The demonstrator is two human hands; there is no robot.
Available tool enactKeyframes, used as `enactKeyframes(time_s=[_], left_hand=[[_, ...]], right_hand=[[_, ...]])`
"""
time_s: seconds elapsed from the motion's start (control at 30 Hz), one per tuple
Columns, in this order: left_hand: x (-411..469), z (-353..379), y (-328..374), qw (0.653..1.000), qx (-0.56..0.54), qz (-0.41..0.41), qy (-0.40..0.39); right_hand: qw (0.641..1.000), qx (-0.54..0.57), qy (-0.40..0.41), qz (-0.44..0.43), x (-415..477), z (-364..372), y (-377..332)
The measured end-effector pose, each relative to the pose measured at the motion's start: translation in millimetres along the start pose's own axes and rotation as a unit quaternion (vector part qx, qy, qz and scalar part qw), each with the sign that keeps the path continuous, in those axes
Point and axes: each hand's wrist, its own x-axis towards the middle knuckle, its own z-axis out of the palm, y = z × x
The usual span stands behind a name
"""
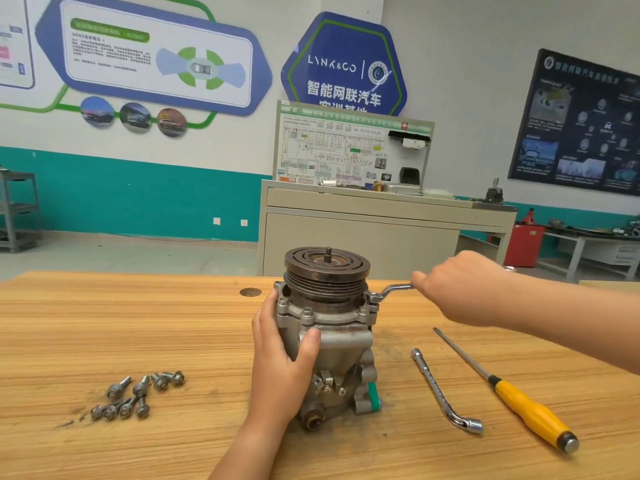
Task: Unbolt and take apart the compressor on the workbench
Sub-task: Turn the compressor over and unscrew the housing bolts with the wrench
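Plainly the unbolting step is in hand. The compressor (346,341) stands upright near the middle of the wooden surface (104,323), its grooved pulley (327,268) on top. The left hand (280,355) steadies it: its grip is closed round the left side of the metal body, with the thumb pressed across the front just under the flange. The right hand (460,282) reaches in from the right, its grip closed on the handle of a cranked ring wrench (391,291). The ring end of that wrench sits over a bolt (373,297) at the right edge of the flange. Several more flange bolts (307,313) are seated along the front of the rim. A pile of loose bolts (138,396) lies well apart on the left of the surface, so I judge that part of the unfastening is done and the flange round the pulley end is the present job. Whether the bolt under the wrench has broken free cannot be told. The next move calls for a firm swing of the handle to loosen it, with the left hand bracing hard so the tall body neither twists nor tips. The ring must stay square on the head or it may slip. After that the wrench has to be reset on each seated bolt in turn. An L-shaped socket wrench (440,389) and a yellow-handled screwdriver (519,403) lie side by side, untouched, to the right of the compressor.
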Motion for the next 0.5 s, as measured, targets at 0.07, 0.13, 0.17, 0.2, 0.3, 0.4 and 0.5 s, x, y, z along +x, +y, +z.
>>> enactKeyframes(time_s=[0.07,0.13,0.17,0.2,0.3,0.4,0.5], left_hand=[[-0.2,-0.1,0.1,1.0,0.007,0.002,-0.002],[-0.2,-0.8,-0.5,1.0,0.01,0.005,-0.004],[-0.3,-1.3,-1.5,1.0,0.011,0.007,-0.005],[-0.1,-1.4,-2.6,1.0,0.016,0.009,-0.004],[1.5,-0.9,-4.9,0.999,0.046,0.02,0.004],[2.1,-2.1,-5.1,0.998,0.056,0.02,0.004],[1.2,-3.2,-6.2,0.998,0.055,0.019,0.003]], right_hand=[[1.0,0.012,0.025,0.011,17.2,8.7,0.5],[0.997,0.038,0.061,0.019,33.8,20.0,-4.8],[0.995,0.048,0.085,0.023,41.8,27.5,-9.1],[0.991,0.06,0.111,0.032,49.4,34.5,-13.6],[0.977,0.097,0.181,0.053,67.4,45.7,-24.7],[0.967,0.134,0.211,0.045,78.7,42.1,-28.1],[0.956,0.185,0.212,0.086,76.6,33.2,-26.7]])
